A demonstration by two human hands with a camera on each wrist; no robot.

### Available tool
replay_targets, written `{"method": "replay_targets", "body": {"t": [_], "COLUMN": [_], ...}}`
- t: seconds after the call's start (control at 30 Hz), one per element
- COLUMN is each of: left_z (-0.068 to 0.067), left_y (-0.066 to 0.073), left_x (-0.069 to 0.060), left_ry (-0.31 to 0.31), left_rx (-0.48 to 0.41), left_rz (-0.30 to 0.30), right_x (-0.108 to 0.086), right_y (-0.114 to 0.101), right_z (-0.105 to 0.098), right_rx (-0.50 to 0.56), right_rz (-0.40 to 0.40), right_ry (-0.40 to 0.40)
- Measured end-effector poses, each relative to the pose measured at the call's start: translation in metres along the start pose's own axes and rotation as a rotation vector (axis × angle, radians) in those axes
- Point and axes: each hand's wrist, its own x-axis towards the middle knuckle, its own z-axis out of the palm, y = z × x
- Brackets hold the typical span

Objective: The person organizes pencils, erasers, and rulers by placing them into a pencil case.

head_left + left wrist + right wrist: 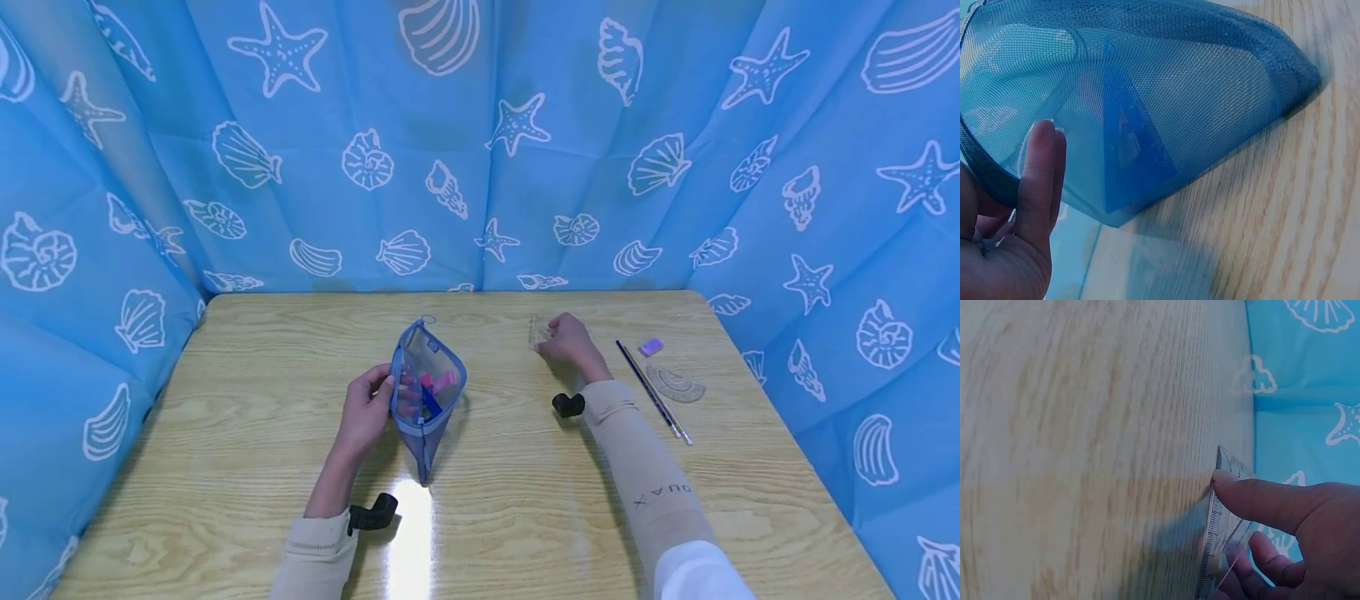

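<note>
My left hand [367,404] grips the rim of a blue mesh zip pouch [420,440], which stands with its mouth spread. Through the mesh in the left wrist view, a blue set square [1147,184] shows. Pink items [446,380] lie beside it, their kind unclear. Farther right, my right hand [573,343] pinches a clear triangular ruler [1208,544] between thumb and fingers. That ruler is tilted up at the tabletop in the right wrist view; part of it is hidden behind the fingers.
Right of my right forearm lie two pencils [647,379] side by side, a purple eraser [651,347] and a clear protractor [684,387]. A blue curtain [315,192] with shell prints hangs behind the wooden table [247,433] and along its sides.
</note>
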Motion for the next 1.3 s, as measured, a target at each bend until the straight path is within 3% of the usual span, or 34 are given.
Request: {"method": "replay_targets", "body": {"t": [0.17, 0.43, 0.8, 1.03, 1.3], "left_z": [0.0, 0.001, 0.001, 0.002, 0.003], "left_y": [-0.001, -0.002, -0.002, -0.003, -0.005], "left_x": [0.0, 0.0, 0.0, 0.001, 0.001], "left_ry": [-0.005, -0.006, -0.006, -0.002, -0.002], "left_rx": [0.013, 0.026, 0.023, 0.023, 0.041], "left_rz": [-0.003, 0.0, -0.006, -0.005, 0.012], "right_x": [0.0, 0.003, -0.001, -0.007, -0.008], "right_y": [0.003, 0.016, 0.029, 0.028, 0.033], "right_z": [0.0, -0.002, -0.004, -0.006, 0.003], "right_rx": [0.067, 0.093, 0.386, 0.586, 0.672], "right_rz": [-0.022, -0.129, -0.225, -0.2, -0.231], "right_ry": [-0.03, -0.063, -0.099, -0.108, -0.077]}}
